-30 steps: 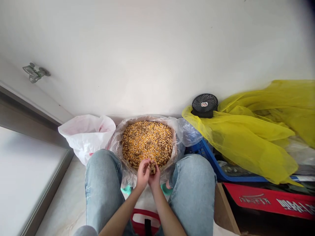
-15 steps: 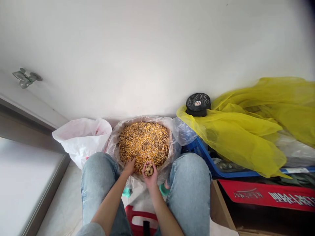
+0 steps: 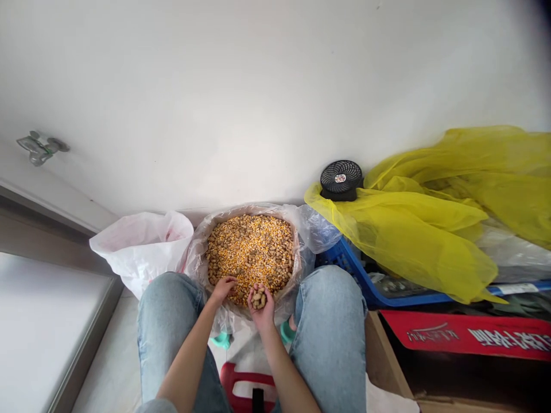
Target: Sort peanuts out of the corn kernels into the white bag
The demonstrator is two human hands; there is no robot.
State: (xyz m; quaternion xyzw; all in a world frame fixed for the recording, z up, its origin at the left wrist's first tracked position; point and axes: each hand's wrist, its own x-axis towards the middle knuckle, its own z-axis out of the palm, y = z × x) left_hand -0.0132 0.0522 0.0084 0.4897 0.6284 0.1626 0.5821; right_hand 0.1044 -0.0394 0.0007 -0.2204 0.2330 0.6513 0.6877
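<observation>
A plastic-lined sack [image 3: 199, 252] stands between my knees, full of yellow corn kernels [image 3: 245, 252] mixed with unshelled peanuts. Cupped palm up at the sack's near edge, my right hand [image 3: 262, 312] holds a small heap of peanuts [image 3: 259, 299]. My left hand [image 3: 224, 288] is just above the near left part of the mix, its fingers bent together and pointing toward the right hand. Whether something small is pinched in them cannot be made out.
A white woven bag [image 3: 142, 246] stands left of the sack. To the right are a blue crate [image 3: 370, 287], yellow mesh cloth [image 3: 413, 229], a small black fan [image 3: 341, 179] and a cardboard box with a red flap [image 3: 465, 334]. A white wall [image 3: 241, 103] rises behind.
My left hand has lifted slightly out of the corn and peanut mix, its fingers now turned to the right. The right hand stays cupped around its peanuts. The view has shifted a little.
</observation>
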